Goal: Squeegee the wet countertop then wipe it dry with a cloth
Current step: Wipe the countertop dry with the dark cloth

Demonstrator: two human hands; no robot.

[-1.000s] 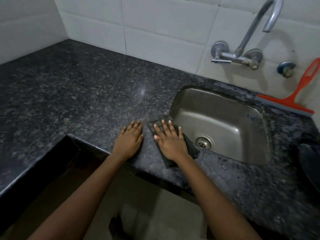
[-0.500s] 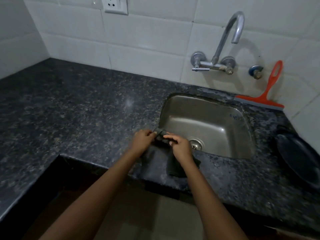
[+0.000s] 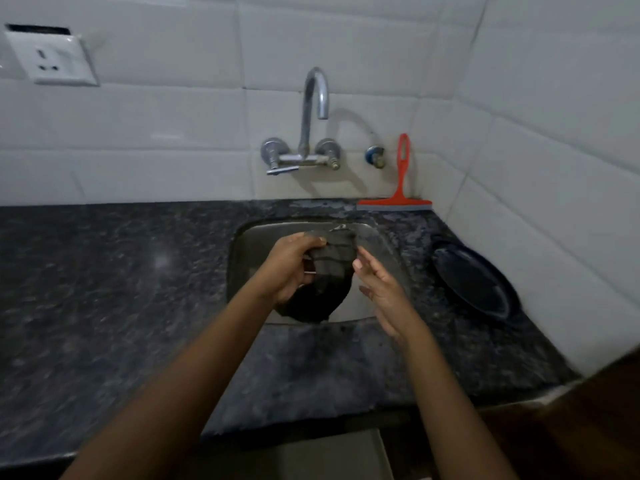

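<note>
1. The cloth (image 3: 329, 271) was dark grey, bunched and crumpled, with faint darker stripes across its folds. It hung above the sink (image 3: 242, 271), off the counter, gripped along its left side by the left hand (image 3: 291, 268). The right hand (image 3: 377, 289) was just beside its right edge, fingers straight.
2. The squeegee (image 3: 401, 174) was red, with a slim handle ending in a loop. It stood upright against the tiled wall (image 3: 450, 150), its grey-edged blade resting flat on the counter behind the sink's right corner.
3. The countertop (image 3: 104, 289) was dark speckled stone, glossy, with one bright glint left of the sink and paler patches behind the basin.
</note>
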